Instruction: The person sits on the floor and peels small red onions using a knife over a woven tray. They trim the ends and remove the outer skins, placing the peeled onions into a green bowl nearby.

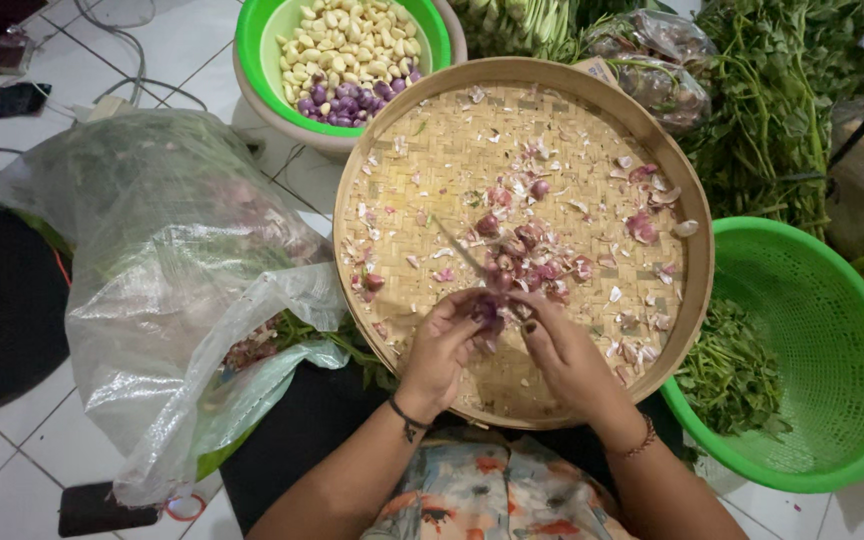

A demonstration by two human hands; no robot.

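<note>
L. hand [439,345] pinches small purple shallot [486,312]; r. hand [560,350] grips thin knife [460,250] over round woven bamboo tray [402,150]. Green bowl [252,40] approx. half full of peeled bulbs; several unpeeled remain.

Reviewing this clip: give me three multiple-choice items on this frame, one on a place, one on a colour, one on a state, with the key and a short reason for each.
1. Where does the green bowl of peeled garlic cloves and purple shallots stand?
A. beyond the round woven bamboo tray
B. inside the green plastic basket
C. on the person's lap

2. What colour is the small shallot between the two hands?
A. white
B. reddish purple
C. green

3. What state is the woven tray in?
A. covered with a lid
B. stacked full of leafy stems
C. strewn with papery skins and a few shallots

Key: 1 A, the bowl sits past the tray's far rim. 2 B, it shows reddish purple between the left hand and the right hand. 3 C, skins lie scattered over the weave.
</note>
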